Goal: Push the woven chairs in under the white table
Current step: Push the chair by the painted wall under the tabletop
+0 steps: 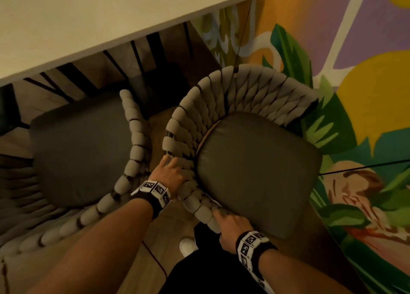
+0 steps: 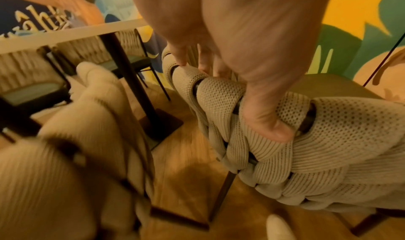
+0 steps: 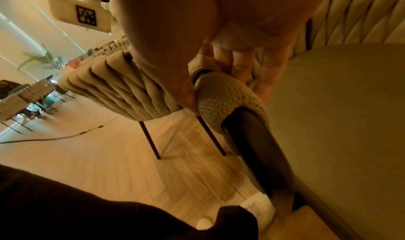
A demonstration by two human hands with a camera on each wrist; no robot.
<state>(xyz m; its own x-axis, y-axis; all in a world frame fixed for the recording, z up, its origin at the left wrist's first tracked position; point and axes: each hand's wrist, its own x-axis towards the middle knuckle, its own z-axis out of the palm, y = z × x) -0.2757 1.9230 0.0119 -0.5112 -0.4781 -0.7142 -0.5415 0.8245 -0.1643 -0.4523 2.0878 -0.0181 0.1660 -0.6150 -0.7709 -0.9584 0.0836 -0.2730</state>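
Nearest, the right hand (image 1: 230,229) grips the near end of the right woven chair (image 1: 255,160)'s braided backrest, the left hand (image 1: 172,174) clasps it just beyond, and farther left the second woven chair (image 1: 82,160) sits partly under the white table (image 1: 106,16).

Right hand (image 3: 219,53): seen from the wrist, fingers (image 3: 238,65) curled over the knitted beige rim of a woven chair (image 3: 221,94), thumb on the rim's outer side. Olive seat cushion (image 3: 342,122) of that chair to the right; dark frame tube (image 3: 258,139) bare below the weave. Second woven chair (image 3: 122,91) just beyond on thin black legs. Pale wood floor (image 3: 109,165) with a dark cable (image 3: 54,137). Dark trouser leg (image 3: 87,209) and white shoe (image 3: 203,223) at bottom. Marker tag (image 3: 85,16) top left. Far chairs blurred.
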